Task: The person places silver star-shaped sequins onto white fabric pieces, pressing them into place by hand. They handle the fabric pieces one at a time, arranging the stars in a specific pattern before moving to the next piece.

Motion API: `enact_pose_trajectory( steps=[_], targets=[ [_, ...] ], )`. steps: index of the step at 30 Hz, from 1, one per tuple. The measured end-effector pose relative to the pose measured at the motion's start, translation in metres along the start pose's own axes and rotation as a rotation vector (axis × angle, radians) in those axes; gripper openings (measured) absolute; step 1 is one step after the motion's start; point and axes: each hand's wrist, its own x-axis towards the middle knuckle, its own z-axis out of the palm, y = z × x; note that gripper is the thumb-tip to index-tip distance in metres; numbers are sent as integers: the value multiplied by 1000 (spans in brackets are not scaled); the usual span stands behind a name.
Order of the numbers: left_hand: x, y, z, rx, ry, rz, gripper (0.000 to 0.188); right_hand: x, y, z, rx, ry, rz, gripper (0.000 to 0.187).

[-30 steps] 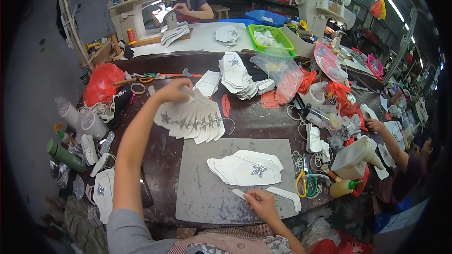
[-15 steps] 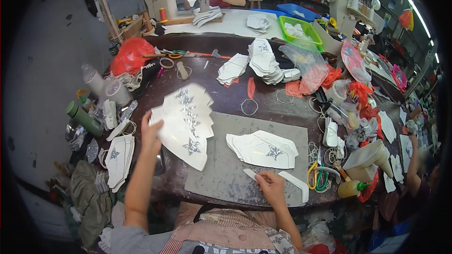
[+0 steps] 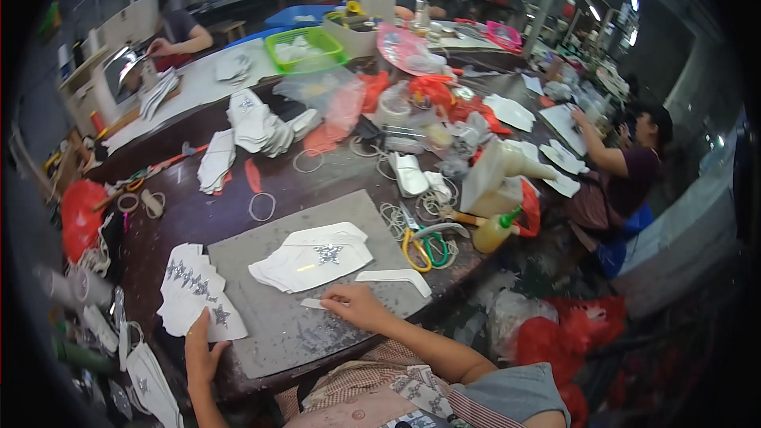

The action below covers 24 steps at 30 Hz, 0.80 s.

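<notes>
A fanned stack of white shoe-upper pieces [image 3: 189, 301] with silver glitter stars lies low over the table's left side, overlapping the grey board [image 3: 277, 349]. My left hand [image 3: 204, 353] is closed on its near edge, the thumb on top and the other fingers mostly hidden. Above the board's near edge, my right hand [image 3: 358, 307] pinches a small white strip [image 3: 312, 303] between thumb and fingers. Just beyond it rests another stack of white pieces [image 3: 305, 261], a glitter star on the top one. A bent white strip [image 3: 400, 278] lies to the right of my right hand.
Yellow-handled scissors [image 3: 414, 250], a bottle with a green cap [image 3: 493, 231] and a white plastic container [image 3: 487, 182] stand or lie at the right. White stacks [image 3: 258, 127] sit farther back. A red bag [image 3: 83, 218] is at left. A co-worker [image 3: 626, 158] works at right.
The view has swung to the right, bringing the co-worker there into fuller sight. My left hand has lowered the fanned pieces towards the table. My right hand still pinches the small strip.
</notes>
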Motion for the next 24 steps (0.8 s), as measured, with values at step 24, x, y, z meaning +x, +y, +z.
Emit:
enact_pose_trajectory(
  steps=[24],
  targets=[
    [-62, 141, 105, 103, 117, 602, 41, -7, -12, -32, 725, 92, 321, 17]
  ],
)
